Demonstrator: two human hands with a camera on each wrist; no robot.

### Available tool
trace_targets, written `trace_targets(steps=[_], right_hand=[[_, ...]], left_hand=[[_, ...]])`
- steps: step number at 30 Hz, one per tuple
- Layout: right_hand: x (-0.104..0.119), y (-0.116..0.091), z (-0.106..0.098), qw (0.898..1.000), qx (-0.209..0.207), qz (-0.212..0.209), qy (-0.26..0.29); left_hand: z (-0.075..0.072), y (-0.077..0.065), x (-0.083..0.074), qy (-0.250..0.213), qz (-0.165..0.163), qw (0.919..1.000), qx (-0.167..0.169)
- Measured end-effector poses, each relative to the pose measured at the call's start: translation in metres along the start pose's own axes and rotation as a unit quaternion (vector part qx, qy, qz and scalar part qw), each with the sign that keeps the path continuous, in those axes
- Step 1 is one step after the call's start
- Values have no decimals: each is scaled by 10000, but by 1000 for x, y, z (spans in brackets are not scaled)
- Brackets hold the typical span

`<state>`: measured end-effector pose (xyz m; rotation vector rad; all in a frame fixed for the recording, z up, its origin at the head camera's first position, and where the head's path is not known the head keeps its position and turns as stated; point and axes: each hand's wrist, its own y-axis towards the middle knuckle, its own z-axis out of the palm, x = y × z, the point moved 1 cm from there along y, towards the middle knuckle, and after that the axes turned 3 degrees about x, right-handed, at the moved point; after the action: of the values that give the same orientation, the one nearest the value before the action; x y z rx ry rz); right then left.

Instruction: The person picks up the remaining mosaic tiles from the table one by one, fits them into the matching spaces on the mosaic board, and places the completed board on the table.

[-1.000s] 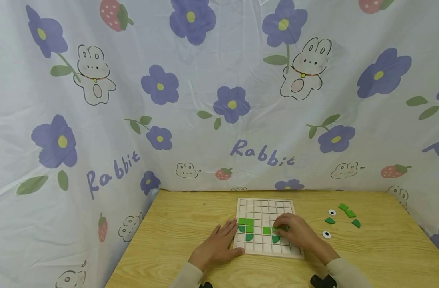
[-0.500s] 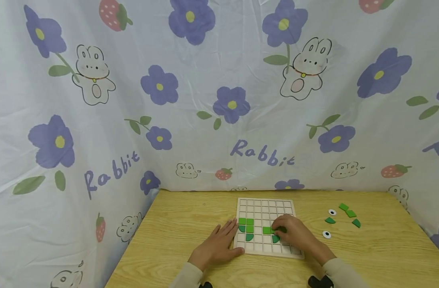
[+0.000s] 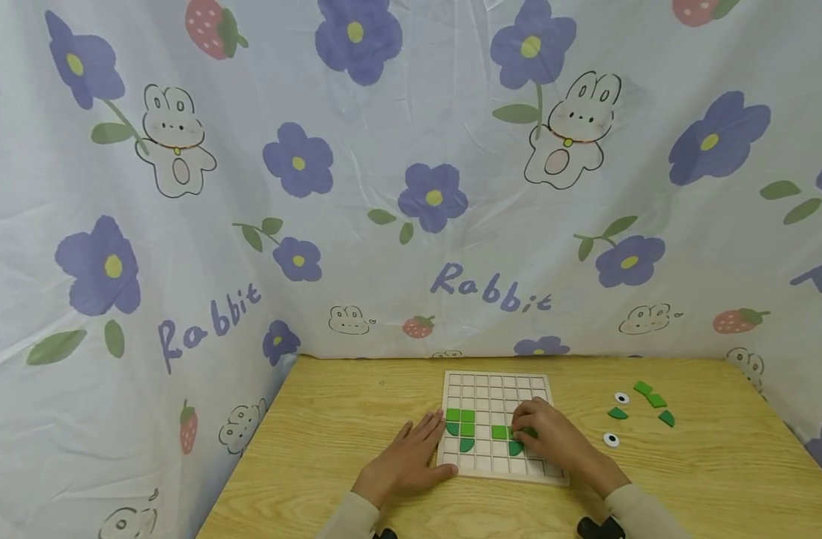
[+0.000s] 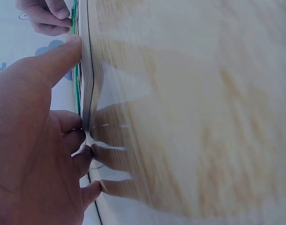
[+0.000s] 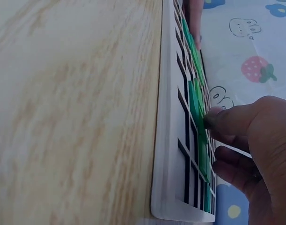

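A pale wooden grid board (image 3: 498, 385) lies on the table. My left hand (image 3: 406, 460) rests flat along its left edge, fingers straight, the thumb near the front corner. My right hand (image 3: 555, 438) bends over the board's right half, thumb and fingertips at a light green square tile (image 3: 511, 433) that they partly cover. Left of it sits another green square (image 3: 499, 432); a dark green quarter-round tile (image 3: 516, 448) lies just in front. Farther left on the board, green squares (image 3: 468, 415) and quarter-rounds (image 3: 466, 445) form a cluster. In the right wrist view, the thumb (image 5: 227, 119) touches the green tiles.
Right of the board lie two green squares (image 3: 656, 400), two dark green quarter-rounds (image 3: 617, 412) and two white eye discs (image 3: 611, 439). The wooden table (image 3: 343, 404) ends at a patterned curtain (image 3: 384, 284) at the back and left.
My right hand has brought the green square slightly left and down, into the slot beside the other square; its fingers have since shifted only slightly. My left hand has stayed still.
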<state>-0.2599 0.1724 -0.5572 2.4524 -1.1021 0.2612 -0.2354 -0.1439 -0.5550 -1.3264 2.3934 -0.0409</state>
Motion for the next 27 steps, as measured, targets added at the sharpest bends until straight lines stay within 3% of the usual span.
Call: trace_targets(steps=[20,27], right_hand=[[-1,-2,1,9998,44,167,-127],[-2,-7,-5,9991,-407,74,-78]], left_hand=[[-2,-3,-3,-92,-12,10000,-33],[-2,-3,-4,-91,-15,10000,-7]])
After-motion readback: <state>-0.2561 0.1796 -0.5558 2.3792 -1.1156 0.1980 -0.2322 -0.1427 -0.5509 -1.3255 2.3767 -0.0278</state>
